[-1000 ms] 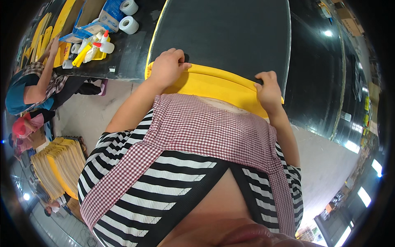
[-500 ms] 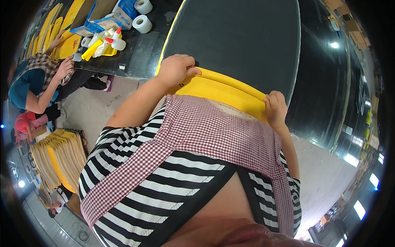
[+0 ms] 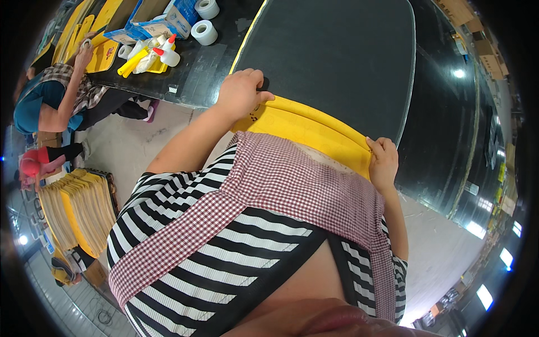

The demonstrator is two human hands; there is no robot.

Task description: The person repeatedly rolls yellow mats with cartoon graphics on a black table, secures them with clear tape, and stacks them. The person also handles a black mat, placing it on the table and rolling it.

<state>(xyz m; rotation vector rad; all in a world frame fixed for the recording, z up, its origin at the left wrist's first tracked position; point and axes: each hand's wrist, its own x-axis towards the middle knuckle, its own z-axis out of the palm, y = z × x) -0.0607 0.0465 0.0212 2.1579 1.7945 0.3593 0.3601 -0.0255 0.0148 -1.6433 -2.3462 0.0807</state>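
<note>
A large sheet with a black upper face point(image 3: 331, 62) and a yellow left edge lies on the table in front of me. Its near end is a yellow flap point(image 3: 309, 129) with a rolled or folded ridge across it, hanging toward my apron. My left hand point(image 3: 241, 94) is closed on the left end of this ridge, thumb laid along it. At the ridge's right end, my right hand point(image 3: 383, 162) pinches the yellow edge between thumb and fingers. The underside of the flap is hidden.
The black table point(image 3: 443, 123) extends on both sides. At far left are white tape rolls point(image 3: 204, 32), a blue box point(image 3: 168, 25) and red-tipped glue bottles point(image 3: 167, 56). A co-worker point(image 3: 42, 106) stands left, near stacked yellow-edged boards point(image 3: 78, 210) on the floor.
The view has shifted slightly. Both hands keep hold of the yellow flap, my right hand a little nearer to me. The co-worker's hand with a roll has moved farther over the table.
</note>
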